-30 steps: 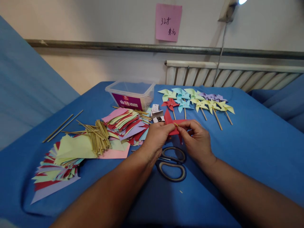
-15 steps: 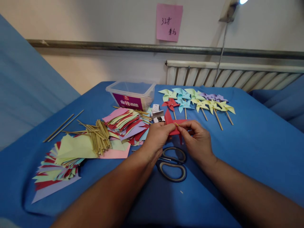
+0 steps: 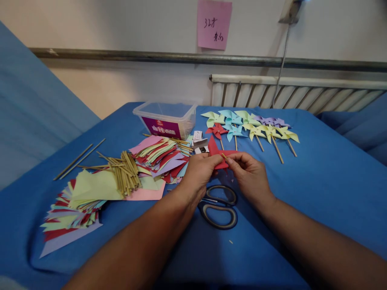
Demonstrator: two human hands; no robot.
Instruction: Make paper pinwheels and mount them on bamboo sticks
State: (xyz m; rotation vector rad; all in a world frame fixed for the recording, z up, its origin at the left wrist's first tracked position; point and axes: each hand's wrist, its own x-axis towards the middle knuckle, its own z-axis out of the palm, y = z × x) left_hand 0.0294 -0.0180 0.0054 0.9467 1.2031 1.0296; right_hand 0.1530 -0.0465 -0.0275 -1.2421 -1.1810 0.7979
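A red paper pinwheel (image 3: 214,148) is pinched in my left hand (image 3: 202,168), thumb on top. My right hand (image 3: 248,171) is closed on a thin wooden stick (image 3: 224,156), whose end shows against the red paper between both hands. Whether the stick is fixed to the paper I cannot tell. Below the hands lie scissors (image 3: 219,225) with dark handles; my left wrist covers their blades. Just beyond my left hand stands a small opened white box (image 3: 200,144) with dark contents.
Several finished pinwheels (image 3: 255,132) lie at the back right. A clear plastic box (image 3: 165,125) stands at the back. On the left are stacked coloured papers (image 3: 72,215), a heap of short sticks (image 3: 127,175) and two long sticks (image 3: 74,163). A radiator (image 3: 290,90) lines the wall.
The red pinwheel has tilted slightly between my hands, and the stick's end shows a little more. Both hands keep their grip; the camera view has shifted slightly.
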